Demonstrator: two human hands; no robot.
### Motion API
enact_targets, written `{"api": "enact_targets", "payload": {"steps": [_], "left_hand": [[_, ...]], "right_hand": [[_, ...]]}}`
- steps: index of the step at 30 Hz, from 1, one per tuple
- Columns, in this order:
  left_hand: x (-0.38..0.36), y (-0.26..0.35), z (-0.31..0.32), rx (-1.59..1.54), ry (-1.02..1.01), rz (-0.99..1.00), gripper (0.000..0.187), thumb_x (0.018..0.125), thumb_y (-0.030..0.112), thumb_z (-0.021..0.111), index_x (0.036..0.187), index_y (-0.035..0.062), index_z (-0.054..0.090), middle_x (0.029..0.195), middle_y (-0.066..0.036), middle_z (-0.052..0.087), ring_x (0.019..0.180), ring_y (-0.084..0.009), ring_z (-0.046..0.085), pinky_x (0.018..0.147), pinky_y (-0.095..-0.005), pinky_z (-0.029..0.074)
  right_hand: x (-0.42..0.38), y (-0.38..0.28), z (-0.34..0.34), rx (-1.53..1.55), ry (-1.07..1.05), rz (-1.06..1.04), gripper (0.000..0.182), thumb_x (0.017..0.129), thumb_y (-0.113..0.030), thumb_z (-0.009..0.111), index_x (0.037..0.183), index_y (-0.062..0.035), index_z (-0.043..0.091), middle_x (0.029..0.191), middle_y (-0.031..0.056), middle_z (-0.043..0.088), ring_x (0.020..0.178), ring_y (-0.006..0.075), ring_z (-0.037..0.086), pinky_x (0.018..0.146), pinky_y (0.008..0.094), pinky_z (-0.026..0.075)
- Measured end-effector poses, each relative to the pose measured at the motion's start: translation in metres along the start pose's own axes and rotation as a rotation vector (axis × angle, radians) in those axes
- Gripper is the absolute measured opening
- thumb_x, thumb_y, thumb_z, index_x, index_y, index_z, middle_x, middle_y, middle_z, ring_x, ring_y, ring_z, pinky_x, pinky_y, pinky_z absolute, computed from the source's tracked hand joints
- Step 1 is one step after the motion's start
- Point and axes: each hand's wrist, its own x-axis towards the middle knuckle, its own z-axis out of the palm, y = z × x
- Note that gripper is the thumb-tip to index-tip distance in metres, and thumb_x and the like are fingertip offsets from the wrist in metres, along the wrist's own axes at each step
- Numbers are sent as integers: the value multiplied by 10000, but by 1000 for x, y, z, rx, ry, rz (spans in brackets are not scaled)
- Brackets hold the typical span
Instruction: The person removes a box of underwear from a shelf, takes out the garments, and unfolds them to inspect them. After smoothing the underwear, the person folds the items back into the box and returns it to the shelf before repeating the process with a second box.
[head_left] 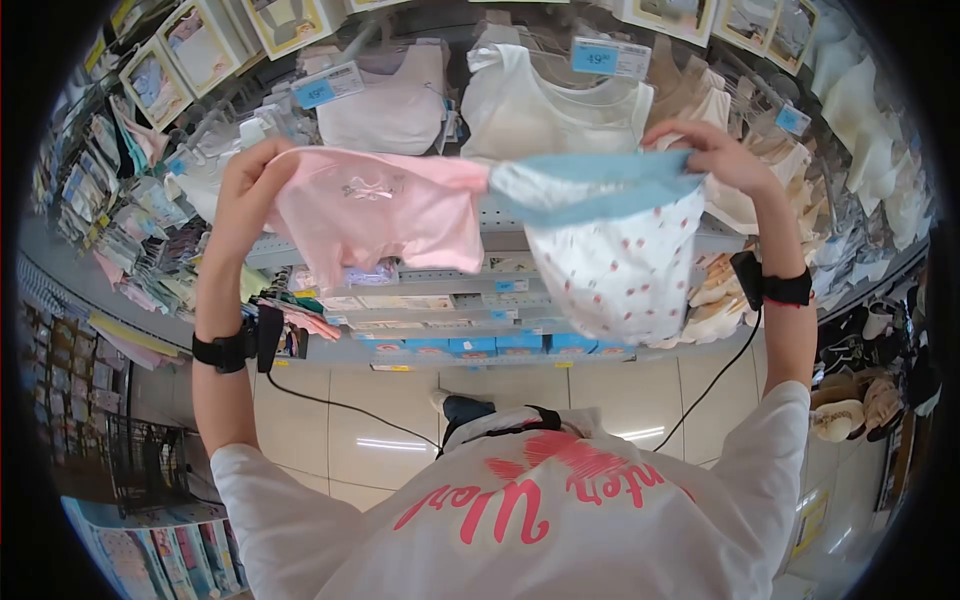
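My left hand (252, 182) is closed on the upper corner of a pair of pink underpants (385, 205), which has a small bow motif on its front. To the right, white underpants (620, 265) with small reddish prints and a blue waistband hang from my right hand (718, 158), which pinches the band's far corner. The two pairs meet at their inner corners in the middle, stretched in a line between my hands. Behind them on the rack hang a white bra top (550, 100) and a paler one (385, 105).
Blue price tags (608, 58) stick out from the rack above. Lower shelves hold blue boxes (520, 344). More hanging garments (850, 130) line the right side. A black wire basket or cart (150, 460) stands at the left, and shoes (840, 420) at the right.
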Motion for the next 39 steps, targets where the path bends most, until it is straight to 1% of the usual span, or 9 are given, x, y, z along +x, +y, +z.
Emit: {"api": "enact_targets", "payload": {"steps": [3,9,17,24,27,30,33,36,39], "left_hand": [[17,25,23,8,-5,74,196,857,175,530,767,2,551,660,36,502,648,-39,436,572,-198,350],[36,77,60,180,-224,178,216,838,162,517,710,-10,536,640,19,500,624,-42,434,562,-203,348],[19,82,41,53,-202,31,226,799,191,562,674,3,552,634,14,533,599,-44,465,540,-209,371],[1,45,-1,-120,-388,96,223,792,158,556,628,10,524,599,29,494,561,-33,416,491,-201,310],[-15,19,-22,-213,-322,23,199,797,130,548,638,12,523,596,42,452,567,-25,387,494,-200,288],[-23,-7,-21,197,-195,-189,136,825,113,553,747,1,560,672,18,524,639,-63,480,555,-218,355],[-34,-9,26,528,-9,98,145,844,143,554,852,0,579,798,-30,588,735,-115,550,621,-250,419],[-48,17,64,243,-78,-53,165,831,133,566,942,11,576,911,-62,599,827,-152,575,697,-272,455],[-57,45,93,39,-158,-66,191,778,79,591,961,31,571,895,-59,585,826,-140,570,707,-262,455]], "right_hand": [[23,-1,39,-274,-30,-239,432,693,26,496,1119,-33,537,1071,55,591,896,102,582,802,252,460],[60,-51,159,318,-128,-193,345,772,-132,649,1077,-23,529,997,98,616,927,179,595,835,301,461],[99,-51,265,415,274,-461,477,707,-217,688,1099,2,530,1030,147,608,962,271,588,871,349,443],[98,-50,283,434,-103,-541,365,721,-116,616,1049,31,552,964,152,619,920,304,580,809,351,449],[79,-38,267,410,-95,-630,257,741,-38,533,982,47,565,871,128,623,777,245,598,709,322,464],[57,-44,236,983,-476,-406,161,795,24,472,919,23,575,779,49,595,639,91,563,591,237,452],[54,-40,232,1044,-433,-455,159,846,-52,521,966,30,585,823,30,611,695,79,559,623,223,449],[50,-48,231,855,-138,-415,235,872,-122,548,1053,23,585,895,10,617,791,52,535,691,209,436],[46,-51,231,870,-153,-260,278,876,-121,536,1123,2,571,958,-6,613,869,40,506,764,208,412]]}}
